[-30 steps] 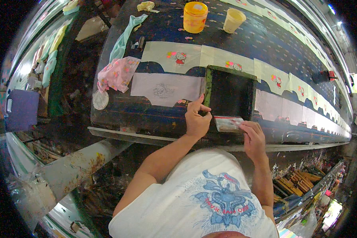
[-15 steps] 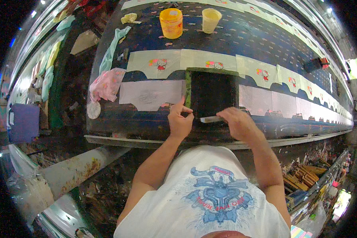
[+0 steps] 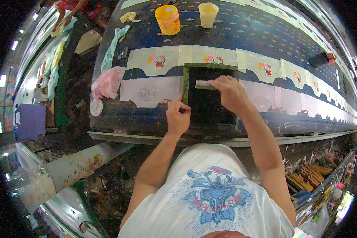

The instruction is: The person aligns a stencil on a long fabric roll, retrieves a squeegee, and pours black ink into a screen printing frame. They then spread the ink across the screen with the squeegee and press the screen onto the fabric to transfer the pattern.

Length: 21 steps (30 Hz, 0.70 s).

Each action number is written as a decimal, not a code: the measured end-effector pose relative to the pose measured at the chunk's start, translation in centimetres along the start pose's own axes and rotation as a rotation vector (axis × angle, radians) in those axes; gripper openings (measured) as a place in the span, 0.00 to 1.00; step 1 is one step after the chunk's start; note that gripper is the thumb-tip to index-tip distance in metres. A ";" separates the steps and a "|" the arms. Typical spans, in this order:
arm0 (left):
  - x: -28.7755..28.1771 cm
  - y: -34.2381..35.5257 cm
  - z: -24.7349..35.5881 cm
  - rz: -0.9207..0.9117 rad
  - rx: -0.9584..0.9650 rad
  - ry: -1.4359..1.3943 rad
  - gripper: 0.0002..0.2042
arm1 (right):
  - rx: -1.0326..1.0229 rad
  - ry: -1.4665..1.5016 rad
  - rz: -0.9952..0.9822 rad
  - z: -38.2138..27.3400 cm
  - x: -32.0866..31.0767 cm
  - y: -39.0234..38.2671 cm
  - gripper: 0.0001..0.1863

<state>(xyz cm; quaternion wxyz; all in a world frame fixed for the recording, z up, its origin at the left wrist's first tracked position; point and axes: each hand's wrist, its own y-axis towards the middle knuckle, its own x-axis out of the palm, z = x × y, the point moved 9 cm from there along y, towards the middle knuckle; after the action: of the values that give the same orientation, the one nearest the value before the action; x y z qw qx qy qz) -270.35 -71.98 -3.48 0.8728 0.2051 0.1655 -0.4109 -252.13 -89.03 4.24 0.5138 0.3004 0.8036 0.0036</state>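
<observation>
A screen printing frame (image 3: pixel 185 85) with green-stained rails and a dark middle lies over the near row of cloth pieces. My left hand (image 3: pixel 177 116) is at its left rail, index finger stretched along the rail and the other fingers curled. A flat, light-coloured squeegee (image 3: pixel 202 84) is pinched in my right hand (image 3: pixel 231 93), near the far side of the dark middle. Left of the frame, a pale pink cloth piece (image 3: pixel 150 94) bears a grey outline print. Beyond the frame runs a row of pale yellow pieces (image 3: pixel 141 59) with coloured cartoon prints.
A yellow-orange tub (image 3: pixel 167 20) and a cream cup (image 3: pixel 208 16) stand farther back on the dark table. Crumpled pink cloth (image 3: pixel 106 82) and a round whitish lid (image 3: pixel 96 107) lie at left. A dark container (image 3: pixel 320 59) sits far right. Another person's arm (image 3: pixel 77 8) shows upper left.
My right hand has carried the squeegee away from me, from the near part of the frame to its far part. My left hand stays by the left rail. Another person's arm has come into view.
</observation>
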 end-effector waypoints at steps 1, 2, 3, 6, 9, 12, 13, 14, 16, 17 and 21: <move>0.0 0.0 0.0 -0.005 -0.026 -0.016 0.11 | 0.003 -0.007 0.007 -0.7 0.1 -0.9 0.27; 0.1 -0.1 0.1 -0.008 -0.020 0.002 0.11 | 0.005 -0.016 0.013 -1.4 0.2 -1.8 0.27; 0.1 -0.1 0.1 -0.014 -0.012 0.019 0.11 | 0.006 -0.009 0.011 -2.2 0.2 -2.7 0.26; 0.1 -0.2 0.5 -0.044 0.027 0.064 0.11 | 0.009 0.004 0.002 -4.6 0.2 -5.5 0.26; 0.3 -0.3 -0.2 -0.031 -0.003 0.002 0.11 | 0.030 0.011 -0.019 -6.6 0.2 -8.0 0.27; 0.3 -0.3 -0.1 -0.011 -0.026 -0.022 0.12 | 0.068 0.007 -0.063 -8.0 0.0 -9.3 0.27; 0.3 -0.3 0.2 -0.008 -0.025 -0.015 0.13 | 0.082 0.014 -0.055 -8.0 -0.2 -9.5 0.27; 0.3 -0.3 0.8 -0.015 0.009 0.016 0.12 | 0.095 0.022 -0.048 -8.1 -0.3 -9.7 0.27; 0.2 -0.2 1.8 -0.027 0.082 0.076 0.11 | 0.104 0.051 -0.015 -8.1 -0.6 -10.2 0.26; 0.3 -0.1 1.7 -0.035 0.061 0.046 0.11 | 0.099 0.072 0.012 -7.7 -0.4 -10.6 0.26; 0.5 -0.2 0.2 -0.064 0.004 0.025 0.10 | 0.073 0.136 0.095 -7.3 -1.1 -11.8 0.24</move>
<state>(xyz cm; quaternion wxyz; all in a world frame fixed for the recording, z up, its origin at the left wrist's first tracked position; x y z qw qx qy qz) -270.16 -72.46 -3.56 0.8565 0.2064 0.1821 -0.4365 -263.57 -97.02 4.86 0.4462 0.3558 0.8210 0.0191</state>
